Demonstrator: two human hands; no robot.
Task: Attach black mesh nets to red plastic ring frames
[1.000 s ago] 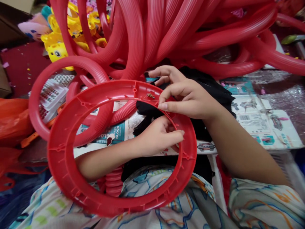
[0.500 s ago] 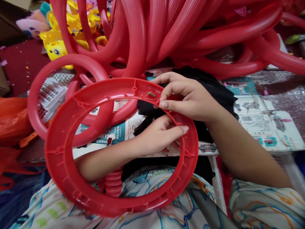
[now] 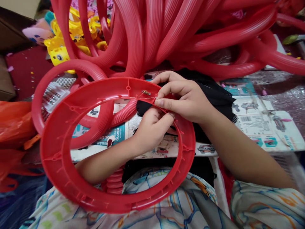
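Observation:
A red plastic ring half (image 3: 53, 136), its hollow ribbed side facing up, leans over my lap. My left hand (image 3: 153, 127) reaches through its middle and grips the inner rim at the upper right, thumb on top. Just above, my right hand (image 3: 177, 95) has thumb and fingers pinched together inside the channel. A thin wire (image 3: 140, 97) runs along the channel to those fingertips, which hide its end. Beside them in the channel lies a small metallic part (image 3: 146, 92), too small to name.
Ribbed red rings (image 3: 133, 41) are heaped behind, with one loose ring (image 3: 71, 65) at left. Black cloth (image 3: 214, 98) lies on printed cardboard (image 3: 257, 124). Yellow toy pieces (image 3: 59, 54), a box of small beads (image 3: 56, 95) and an orange bag (image 3: 14, 122) are at left.
My left hand has slid up along the inner rim, its thumb now close to my right fingertips. The ring half has shifted slightly left. My right hand keeps its pinch.

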